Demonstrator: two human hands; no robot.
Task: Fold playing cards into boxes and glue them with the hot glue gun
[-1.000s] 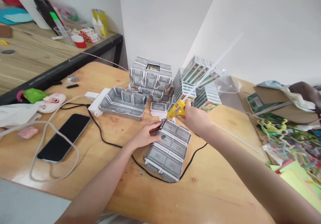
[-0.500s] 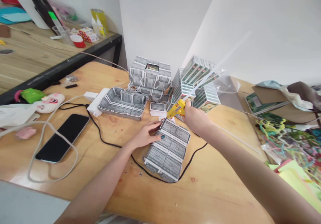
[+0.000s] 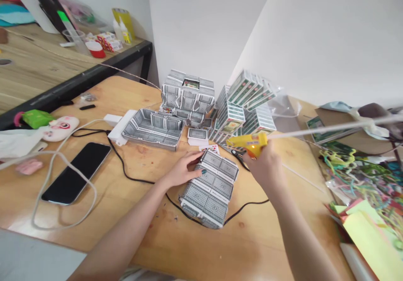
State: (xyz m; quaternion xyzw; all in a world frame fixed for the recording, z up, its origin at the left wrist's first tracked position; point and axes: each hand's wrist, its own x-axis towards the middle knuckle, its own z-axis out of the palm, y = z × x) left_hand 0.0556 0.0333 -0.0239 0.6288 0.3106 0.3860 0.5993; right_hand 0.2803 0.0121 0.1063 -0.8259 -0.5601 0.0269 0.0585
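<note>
On my feed, the right hand (image 3: 267,161) grips a yellow glue gun (image 3: 247,141) past the far-right corner of the playing-card panel (image 3: 211,191), whose long axis runs away across the table (image 3: 258,247); the left hand (image 3: 182,170), nearer, touches it, whether clamped I cannot tell.

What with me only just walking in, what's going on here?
A person's left hand is at the edge of a piece faced with grey-patterned cards, thumb on top. The right hand grips a yellow glue gun, its nozzle apart from that piece and a long white stick projecting from its back. Beyond them stand a matching open tray and a larger card-faced structure.
</note>
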